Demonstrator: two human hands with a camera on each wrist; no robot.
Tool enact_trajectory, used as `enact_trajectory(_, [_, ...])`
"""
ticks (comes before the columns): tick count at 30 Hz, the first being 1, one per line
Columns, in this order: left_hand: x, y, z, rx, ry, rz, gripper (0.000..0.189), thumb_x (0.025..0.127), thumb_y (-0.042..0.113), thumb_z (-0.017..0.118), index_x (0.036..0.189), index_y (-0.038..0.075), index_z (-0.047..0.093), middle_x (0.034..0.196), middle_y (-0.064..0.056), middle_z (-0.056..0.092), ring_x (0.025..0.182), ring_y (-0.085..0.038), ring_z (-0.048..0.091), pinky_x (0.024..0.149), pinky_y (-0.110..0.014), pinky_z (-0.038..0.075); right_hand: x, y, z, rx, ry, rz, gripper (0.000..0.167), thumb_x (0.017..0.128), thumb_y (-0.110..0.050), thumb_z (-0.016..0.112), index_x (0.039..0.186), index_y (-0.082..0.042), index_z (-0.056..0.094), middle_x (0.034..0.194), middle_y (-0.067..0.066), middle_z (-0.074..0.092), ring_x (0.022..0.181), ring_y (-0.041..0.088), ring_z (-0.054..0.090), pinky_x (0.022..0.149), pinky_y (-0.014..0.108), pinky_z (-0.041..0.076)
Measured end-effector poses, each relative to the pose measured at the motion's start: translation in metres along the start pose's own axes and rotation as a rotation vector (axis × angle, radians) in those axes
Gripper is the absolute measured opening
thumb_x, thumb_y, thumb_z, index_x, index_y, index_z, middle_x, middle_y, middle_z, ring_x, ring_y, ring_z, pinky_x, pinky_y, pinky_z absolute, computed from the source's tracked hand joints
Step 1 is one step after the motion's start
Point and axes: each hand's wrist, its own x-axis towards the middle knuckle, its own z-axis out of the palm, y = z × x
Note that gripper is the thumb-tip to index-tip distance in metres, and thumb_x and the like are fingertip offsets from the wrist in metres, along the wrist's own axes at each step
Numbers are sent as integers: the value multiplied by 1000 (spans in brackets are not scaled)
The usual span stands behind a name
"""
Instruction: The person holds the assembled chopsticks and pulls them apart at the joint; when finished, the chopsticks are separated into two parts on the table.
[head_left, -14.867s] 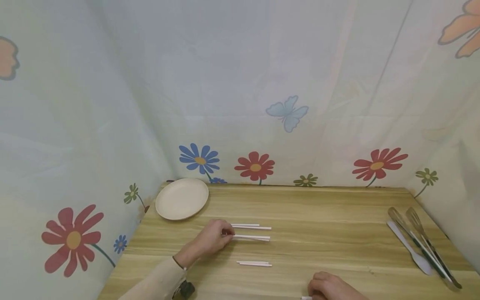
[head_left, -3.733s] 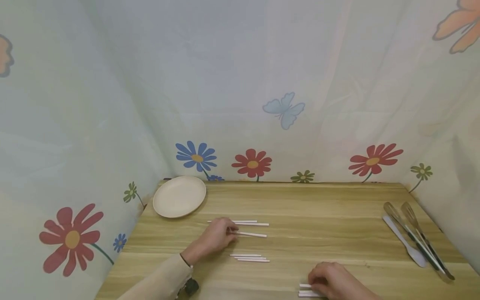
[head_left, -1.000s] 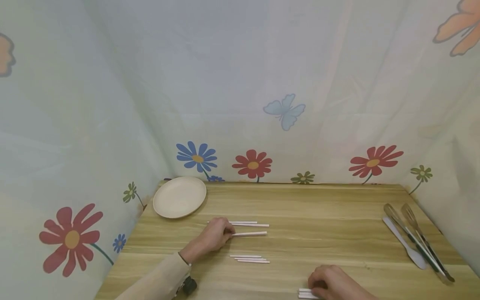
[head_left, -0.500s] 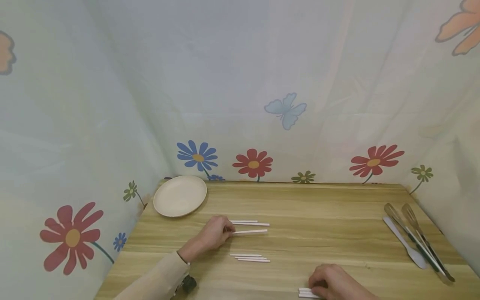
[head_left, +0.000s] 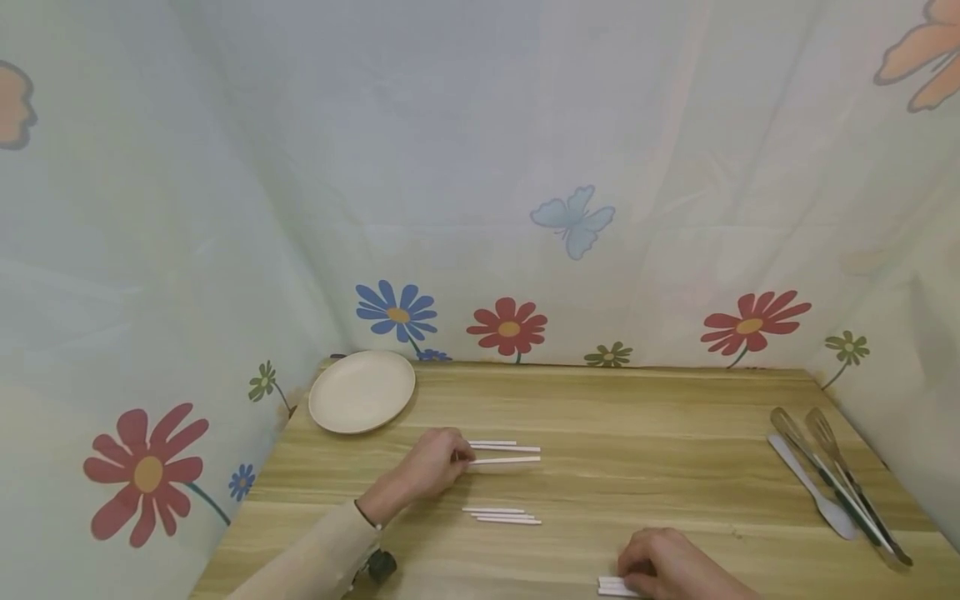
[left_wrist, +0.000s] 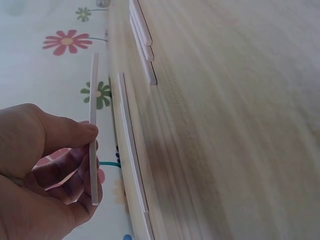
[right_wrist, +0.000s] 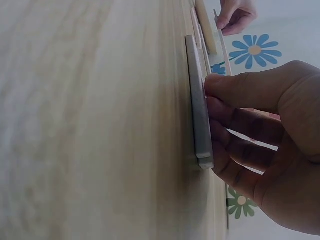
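Note:
My left hand pinches a thin white stick between thumb and fingers. In the left wrist view this held stick hangs above the table. Behind it lie two longer white sticks, partly hidden by the hand in the head view. Nearer me is a row of shorter white sticks, side by side. At the front, my right hand has its curled thumb and fingers on a small group of white sticks. The right wrist view shows these sticks flat on the table under the fingertips.
A cream plate lies at the table's back left corner. Toward the right edge are a white spoon and two long-handled utensils. Flowered cloth hangs around the wooden table.
Since about fifteen seconds ago the middle row and the right hand's group have gained sticks. Over the last second the left hand's stick has risen slightly toward the long pair; the right hand stays put.

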Motion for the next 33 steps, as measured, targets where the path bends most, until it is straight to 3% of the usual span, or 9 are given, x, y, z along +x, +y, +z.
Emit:
enact_trajectory(4, [1, 4, -2, 1, -3, 2, 7, 81, 5, 73, 84, 10, 78, 74, 4, 63, 66, -5, 55, 60, -19, 46, 0, 0, -1, -32, 6, -3, 5, 85, -20, 73, 90, -21, 75, 87, -17, 66, 79, -5, 57, 66, 22, 51])
enact_trajectory(12, [2, 11, -7, -7, -15, 18, 7, 81, 5, 73, 84, 9, 77, 74, 3, 62, 67, -6, 55, 61, -19, 46, 3, -1, -7, -132, 105, -141, 7, 85, -18, 73, 92, -18, 74, 88, -13, 68, 81, -3, 59, 65, 24, 52])
enact_trajectory(21, [3, 19, -11, 4, -7, 57, 7, 80, 5, 73, 84, 9, 77, 74, 3, 63, 67, -6, 56, 62, -18, 46, 7, -11, -14, -95, 134, -71, 14, 89, -20, 70, 100, -13, 72, 94, -7, 69, 83, -3, 58, 67, 23, 53])
enact_trajectory(33, [6, 26, -15, -13, -8, 90, 8, 80, 5, 71, 84, 9, 77, 75, 2, 65, 68, -7, 57, 63, -18, 47, 16, -18, -19, -227, 306, -170, 15, 84, -14, 74, 98, -16, 72, 91, -5, 70, 78, -2, 57, 64, 25, 52])
